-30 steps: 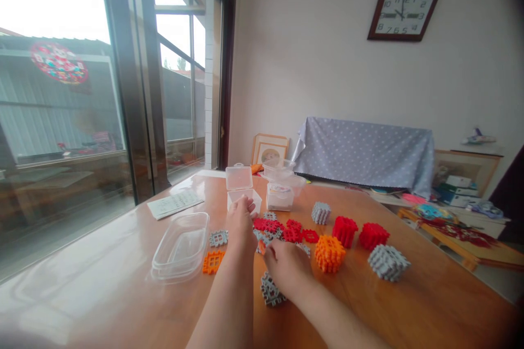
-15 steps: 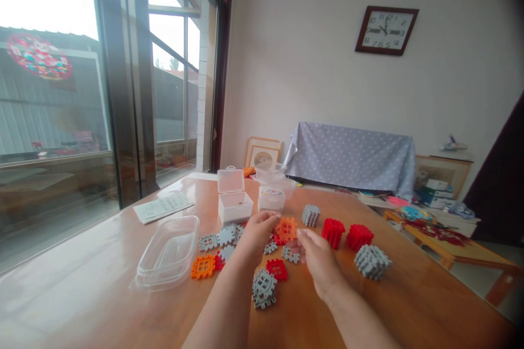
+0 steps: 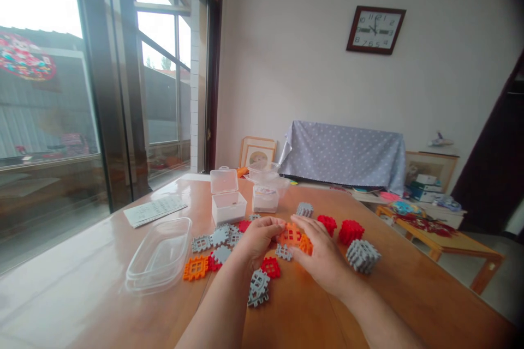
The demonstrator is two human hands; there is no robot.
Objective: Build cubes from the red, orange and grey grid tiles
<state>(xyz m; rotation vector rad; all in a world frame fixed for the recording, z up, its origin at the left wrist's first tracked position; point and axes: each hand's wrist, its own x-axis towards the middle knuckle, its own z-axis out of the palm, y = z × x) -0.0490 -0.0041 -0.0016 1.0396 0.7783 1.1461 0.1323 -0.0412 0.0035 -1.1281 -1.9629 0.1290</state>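
Observation:
My left hand pinches an orange window-patterned interlocking tile at its left edge. My right hand has its thumb and fingers apart, with the fingers above the tile's right side. A second orange piece shows in the gap between that thumb and the fingers; whether the hand touches it I cannot tell. Below the hands lie a grey tile, a red tile and a small pile of grey tiles. Another orange tile lies left of my left forearm, near more grey tiles.
Grey stacks and red stacks stand to the right. A clear plastic tub and a paper sheet lie on the left of the wooden table. An open-lidded box stands behind the tiles.
My right hand has let go of the tile's right edge and spread its fingers, and the second orange piece has come into sight. My left hand keeps its pinch. The view has turned slightly right.

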